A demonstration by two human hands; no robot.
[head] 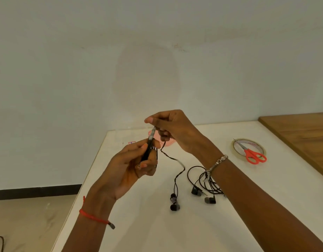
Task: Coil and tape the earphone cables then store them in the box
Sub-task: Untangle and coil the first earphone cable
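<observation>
Black earphone cable [147, 151]: left hand [128, 170] grips its coil, right hand [175, 131] pinches the loose strand.

Scissors [251, 154] atop tape roll [234, 148], right of coiled earphones [205, 180] on table [138, 224].

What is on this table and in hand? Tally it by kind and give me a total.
Earphones: 2, the held earphones and the coiled earphones
Scissors: 1
Tape roll: 1
Pink thing, mostly hidden: 1
Total: 5
</observation>
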